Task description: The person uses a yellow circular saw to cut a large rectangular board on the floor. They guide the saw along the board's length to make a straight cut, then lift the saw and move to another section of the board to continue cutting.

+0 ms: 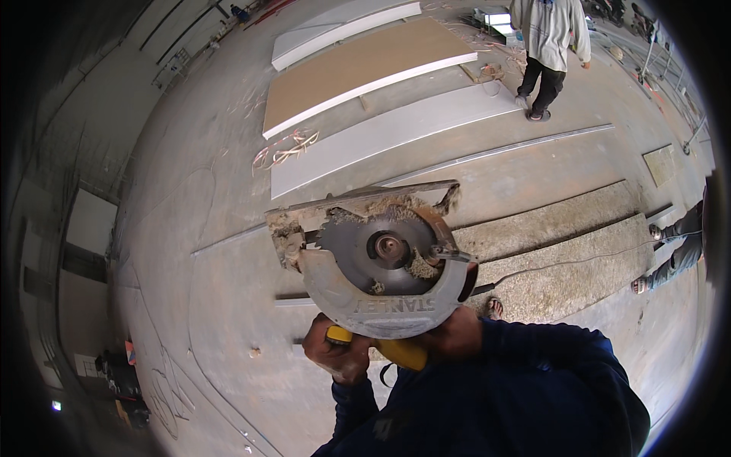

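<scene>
Got 1 circular saw (381,308), 2 bare hands (339,350), at least 2 co-workers (550,38), 2 white panels (403,137), 1 tan-topped panel (365,72).

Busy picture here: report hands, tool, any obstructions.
Left hand gripping yellow-and-grey circular saw; right hand behind it, fingers hidden. Round metal blade facing camera, pale sawdust clinging. Possible snag: thin grey power cord trailing right.

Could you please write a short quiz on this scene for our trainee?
1. Which tool do the left hand and the right hand hold?
2. True or false: the brown-topped panel lies between two white panels.
3. Which colour is the tool's curved blade guard? A) red B) grey C) green

Key: 1. A circular saw. 2. True. 3. B.
</scene>
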A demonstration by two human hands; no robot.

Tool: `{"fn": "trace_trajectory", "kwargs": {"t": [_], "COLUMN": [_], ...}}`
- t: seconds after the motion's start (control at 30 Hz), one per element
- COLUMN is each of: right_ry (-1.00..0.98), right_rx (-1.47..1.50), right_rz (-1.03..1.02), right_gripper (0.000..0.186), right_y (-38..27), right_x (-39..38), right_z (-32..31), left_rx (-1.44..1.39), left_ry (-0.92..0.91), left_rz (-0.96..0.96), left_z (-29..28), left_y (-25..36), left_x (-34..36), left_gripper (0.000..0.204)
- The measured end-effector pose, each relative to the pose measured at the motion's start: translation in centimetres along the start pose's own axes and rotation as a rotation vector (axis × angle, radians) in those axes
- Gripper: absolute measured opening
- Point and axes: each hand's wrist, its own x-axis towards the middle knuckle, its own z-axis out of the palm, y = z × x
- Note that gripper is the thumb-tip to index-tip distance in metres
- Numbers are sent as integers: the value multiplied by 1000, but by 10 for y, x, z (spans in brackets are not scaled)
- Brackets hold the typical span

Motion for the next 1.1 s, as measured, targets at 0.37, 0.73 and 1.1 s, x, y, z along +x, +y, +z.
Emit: {"fn": "trace_trajectory", "kwargs": {"t": [0.37, 0.73, 1.1], "right_ry": [5, 228, -71], "right_rx": [183, 166, 162], "right_rz": [701, 831, 885], "right_gripper": [50, 58, 48], "right_y": [25, 63, 45], "right_x": [-18, -18, -19], "right_z": [-8, 65, 22], "left_rx": [950, 492, 300], "left_ry": [-528, -677, -481], "left_rz": [-73, -353, -280], "left_z": [60, 106, 99], "left_y": [-61, -132, -104], "left_x": [47, 76, 50], "left_gripper": [28, 14, 11]}}
